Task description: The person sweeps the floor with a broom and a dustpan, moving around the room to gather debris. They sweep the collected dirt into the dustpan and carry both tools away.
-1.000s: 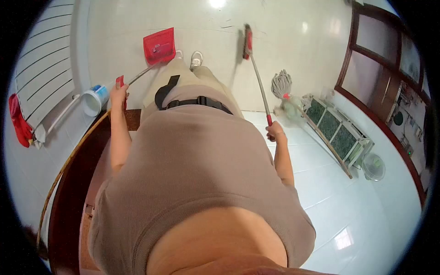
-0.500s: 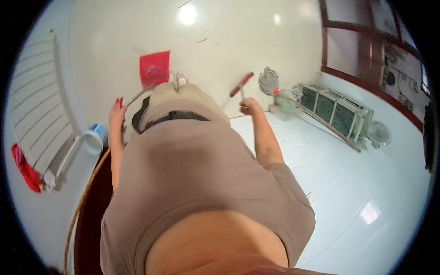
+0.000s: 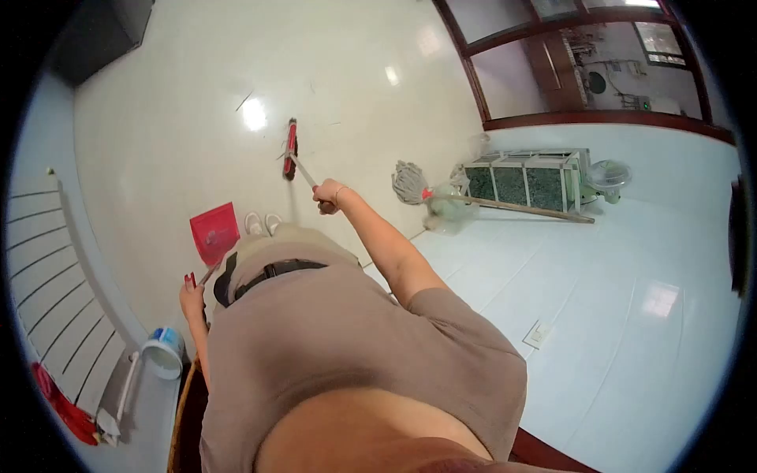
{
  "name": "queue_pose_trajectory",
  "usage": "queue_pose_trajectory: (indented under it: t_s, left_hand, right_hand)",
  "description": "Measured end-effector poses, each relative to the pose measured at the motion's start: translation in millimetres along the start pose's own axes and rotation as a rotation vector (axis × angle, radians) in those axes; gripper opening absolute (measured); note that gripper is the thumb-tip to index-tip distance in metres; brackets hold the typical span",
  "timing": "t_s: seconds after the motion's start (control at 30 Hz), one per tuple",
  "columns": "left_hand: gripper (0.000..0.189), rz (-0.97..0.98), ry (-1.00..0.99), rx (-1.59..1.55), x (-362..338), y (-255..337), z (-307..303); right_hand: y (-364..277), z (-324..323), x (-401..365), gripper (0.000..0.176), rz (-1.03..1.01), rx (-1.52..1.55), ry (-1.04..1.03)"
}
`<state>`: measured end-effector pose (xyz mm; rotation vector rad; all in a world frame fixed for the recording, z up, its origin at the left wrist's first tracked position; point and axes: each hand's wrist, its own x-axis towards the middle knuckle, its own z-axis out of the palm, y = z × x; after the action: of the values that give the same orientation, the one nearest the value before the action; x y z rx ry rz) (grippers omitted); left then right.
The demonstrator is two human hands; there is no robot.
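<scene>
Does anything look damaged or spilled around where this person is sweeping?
A few thin dark lines mark the otherwise smooth, pale floor near the broom. They look odd, perhaps cracks or scratches, though I can't tell which. I see no obvious spill.

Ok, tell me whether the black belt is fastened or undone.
Fastened: the black belt runs into its buckle from both sides, with no gap.

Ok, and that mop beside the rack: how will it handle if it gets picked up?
The mop has a long, straight handle that should stay stiff. Its loose grey strands will probably flop and swing. Their bulk likely makes that end the heavier one, more so if wet, which I can't tell.
</scene>
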<state>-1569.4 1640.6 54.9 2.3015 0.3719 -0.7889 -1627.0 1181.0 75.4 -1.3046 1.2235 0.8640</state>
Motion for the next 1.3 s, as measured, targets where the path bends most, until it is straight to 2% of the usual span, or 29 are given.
queue_pose_trajectory:
  t_s: [0.1, 0.2, 0.37, 0.47, 0.5, 0.57, 0.63, 0.67, 0.7, 0.73, 0.77, 0.8, 0.83, 0.87, 0.9, 0.93, 0.97, 1.0, 1.03, 1.07, 1.13, 1.17, 1.2, 1.23, 1.3]
  left_hand:
    - [0.023, 0.002, -0.001, 0.045, 15, -3, 1]
    - [0.023, -0.003, 0.016, 0.016, 21, 5, 0]
    - [0.023, -0.038, -0.014, -0.041, 17, 28, 1]
    - [0.024, 0.009, -0.056, -0.011, 36, 33, 12]
    - [0.024, 0.012, -0.056, -0.009, 40, 40, 15]
    - [0.025, -0.039, -0.010, -0.027, 39, 53, 22]
    - [0.025, -0.102, -0.019, 0.017, 33, 79, 29]
    - [0.026, -0.158, -0.028, 0.053, 30, 88, 31]
    - [0.026, 0.433, -0.174, 0.701, 72, 33, 42]
    - [0.027, 1.098, 0.143, 1.308, 113, -21, 52]
    - [0.034, 0.873, 0.011, 1.349, 120, -24, 60]
    - [0.041, 0.521, -0.056, 0.644, 112, -5, 66]
    - [0.046, 0.384, -0.059, 0.841, 81, 54, 63]
    - [0.047, 0.508, -0.077, 1.170, 81, 62, 65]
    - [0.048, 0.595, -0.181, 1.379, 91, 64, 67]
    - [0.048, 0.373, -0.115, 1.016, 72, 96, 74]
    - [0.046, -0.052, -0.153, 0.423, 41, 153, 72]
    - [0.045, 0.031, -0.218, 0.584, 43, 157, 74]
    - [0.044, 0.127, -0.287, 0.743, 41, 170, 77]
    - [0.044, 0.109, -0.289, 0.744, 38, 183, 82]
    - [0.046, -0.348, -0.147, 0.383, 25, 223, 96]
    - [0.046, -0.358, -0.149, 0.380, 38, 206, 105]
    - [0.049, -0.146, -0.057, 0.418, 54, 174, 116]
    - [0.053, 0.065, 0.035, 0.453, 64, 155, 124]
    - [0.054, 0.026, 0.047, 0.469, 64, 154, 133]
  right_hand:
    - [5, -6, -24, 0.014, -0.045, 0.115, 0.091]
    - [40, -26, -31, 0.014, -0.068, 0.208, 0.078]
    - [92, -79, -59, 0.010, -0.033, 0.369, 0.086]
    - [102, -118, -67, 0.012, -0.046, 0.409, 0.204]
    - [105, -132, -61, 0.007, -0.027, 0.385, 0.241]
    - [116, -164, -26, 0.012, 0.003, 0.289, 0.311]
    - [91, -185, -31, 0.016, 0.095, 0.171, 0.401]
    - [89, -203, -12, 0.019, 0.048, -0.155, 0.447]
    - [87, -217, 8, 0.023, -0.005, -0.486, 0.471]
    - [80, -231, 21, 0.025, 0.058, -0.458, 0.416]
    - [73, -240, 31, 0.027, 0.122, -0.442, 0.345]
    - [60, -250, 33, 0.030, 0.180, -0.453, 0.229]
    - [98, -291, 123, 0.025, 0.076, -0.617, 0.154]
    - [77, -274, 98, 0.019, 0.099, -0.473, 0.192]
    - [31, -262, 49, 0.014, 0.125, -0.328, 0.242]
    - [12, -251, 33, 0.014, 0.109, -0.267, 0.265]
    - [5, -240, 26, 0.014, 0.097, -0.200, 0.301]
    - [15, -242, 64, 0.014, 0.072, -0.357, 0.250]
    - [15, -239, 67, 0.014, 0.076, -0.369, 0.231]
    - [15, -232, 69, 0.013, -0.003, -0.416, 0.203]
    - [9, -211, 63, 0.012, -0.163, -0.504, 0.157]
    - [5, -203, 57, 0.011, -0.244, -0.547, 0.136]
    - [1, -202, 51, 0.011, -0.328, -0.589, 0.113]
    - [-4, -204, 43, 0.011, -0.326, -0.598, 0.107]
    - [-14, -205, 34, 0.012, -0.127, -0.239, -0.049]
